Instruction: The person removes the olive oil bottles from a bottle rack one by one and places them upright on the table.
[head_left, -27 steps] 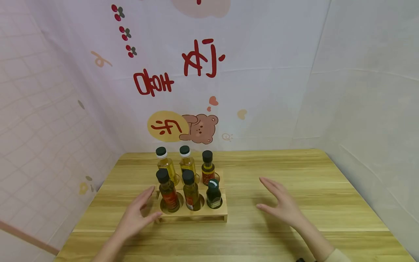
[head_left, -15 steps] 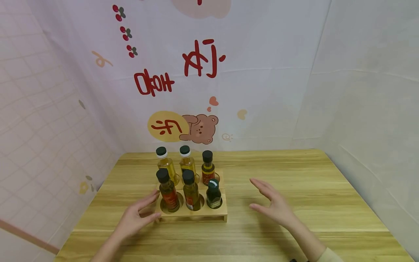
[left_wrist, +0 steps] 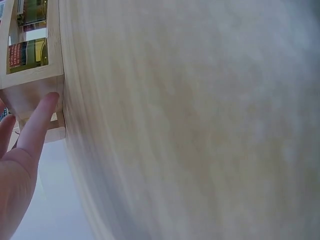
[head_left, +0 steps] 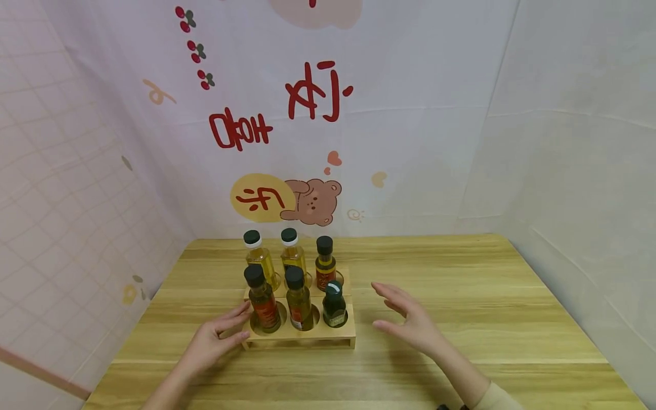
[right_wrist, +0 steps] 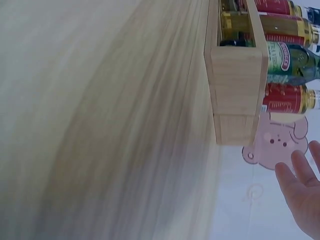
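Bottles [head_left: 300,309], six, in one rack [head_left: 319,335]

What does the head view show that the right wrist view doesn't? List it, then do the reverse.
Only the head view: the left hand at the rack's left end, plus the printed cherries and red writing on the cloth.

Only the right wrist view: the broad outer face of the end panel, and the red oval on the green bottle.

Both: the rack, bottles, table, right hand and printed bear.

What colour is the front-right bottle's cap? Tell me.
The cap is dark green, best seen in the head view.
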Demonstrator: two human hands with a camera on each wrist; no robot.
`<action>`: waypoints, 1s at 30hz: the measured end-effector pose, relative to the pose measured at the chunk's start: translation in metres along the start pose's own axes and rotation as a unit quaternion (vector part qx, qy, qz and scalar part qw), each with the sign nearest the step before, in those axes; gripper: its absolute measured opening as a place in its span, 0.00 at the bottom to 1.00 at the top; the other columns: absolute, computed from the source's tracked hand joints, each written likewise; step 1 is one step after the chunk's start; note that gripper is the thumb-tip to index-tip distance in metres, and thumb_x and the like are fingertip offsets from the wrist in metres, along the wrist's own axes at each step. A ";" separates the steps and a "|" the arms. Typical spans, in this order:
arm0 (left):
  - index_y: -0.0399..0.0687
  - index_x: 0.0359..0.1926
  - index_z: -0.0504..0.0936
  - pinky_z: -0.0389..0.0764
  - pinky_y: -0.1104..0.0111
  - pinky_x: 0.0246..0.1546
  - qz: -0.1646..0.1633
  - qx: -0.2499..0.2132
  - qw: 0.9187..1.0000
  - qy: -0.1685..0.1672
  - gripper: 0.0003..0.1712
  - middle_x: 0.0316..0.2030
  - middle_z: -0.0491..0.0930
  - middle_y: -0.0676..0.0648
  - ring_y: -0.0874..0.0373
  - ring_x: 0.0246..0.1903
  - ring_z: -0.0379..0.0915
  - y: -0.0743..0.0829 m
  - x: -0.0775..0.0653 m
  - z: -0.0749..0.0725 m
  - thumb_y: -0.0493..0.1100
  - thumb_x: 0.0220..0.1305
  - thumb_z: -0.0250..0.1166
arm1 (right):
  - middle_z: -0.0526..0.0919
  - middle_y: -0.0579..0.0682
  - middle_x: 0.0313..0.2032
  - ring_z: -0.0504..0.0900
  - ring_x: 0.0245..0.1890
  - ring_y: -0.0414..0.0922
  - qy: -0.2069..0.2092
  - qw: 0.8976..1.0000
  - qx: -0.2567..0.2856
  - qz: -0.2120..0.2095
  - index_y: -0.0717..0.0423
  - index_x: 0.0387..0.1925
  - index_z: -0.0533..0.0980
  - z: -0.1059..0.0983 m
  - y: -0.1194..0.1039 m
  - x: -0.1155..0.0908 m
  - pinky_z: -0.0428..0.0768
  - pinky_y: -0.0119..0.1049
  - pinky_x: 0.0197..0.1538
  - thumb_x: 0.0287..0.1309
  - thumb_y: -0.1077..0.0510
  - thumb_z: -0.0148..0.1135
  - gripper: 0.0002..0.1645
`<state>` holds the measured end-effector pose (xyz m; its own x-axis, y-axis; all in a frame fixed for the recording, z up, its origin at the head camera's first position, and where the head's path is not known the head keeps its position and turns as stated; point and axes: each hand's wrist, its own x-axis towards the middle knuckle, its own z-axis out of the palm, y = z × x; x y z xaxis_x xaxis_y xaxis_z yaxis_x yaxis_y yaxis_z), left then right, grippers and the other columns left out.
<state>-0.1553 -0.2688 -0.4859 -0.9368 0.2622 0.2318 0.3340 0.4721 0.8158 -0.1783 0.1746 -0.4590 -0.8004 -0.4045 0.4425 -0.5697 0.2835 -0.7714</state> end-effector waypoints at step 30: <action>0.36 0.58 0.82 0.64 0.83 0.56 -0.023 -0.008 1.000 -0.002 0.25 0.67 0.70 0.45 0.59 0.64 0.62 -0.004 0.001 0.000 0.45 0.62 0.71 | 0.79 0.62 0.55 0.77 0.54 0.61 0.015 0.995 0.093 0.015 0.69 0.63 0.72 0.042 -0.047 0.041 0.79 0.51 0.57 0.55 0.70 0.70 0.33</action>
<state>-0.1580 -0.2703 -0.4886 -0.9507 0.2436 0.1919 0.2888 0.4696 0.8343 -0.1763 0.1088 -0.4239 -0.8233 -0.3708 0.4298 -0.5037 0.1283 -0.8543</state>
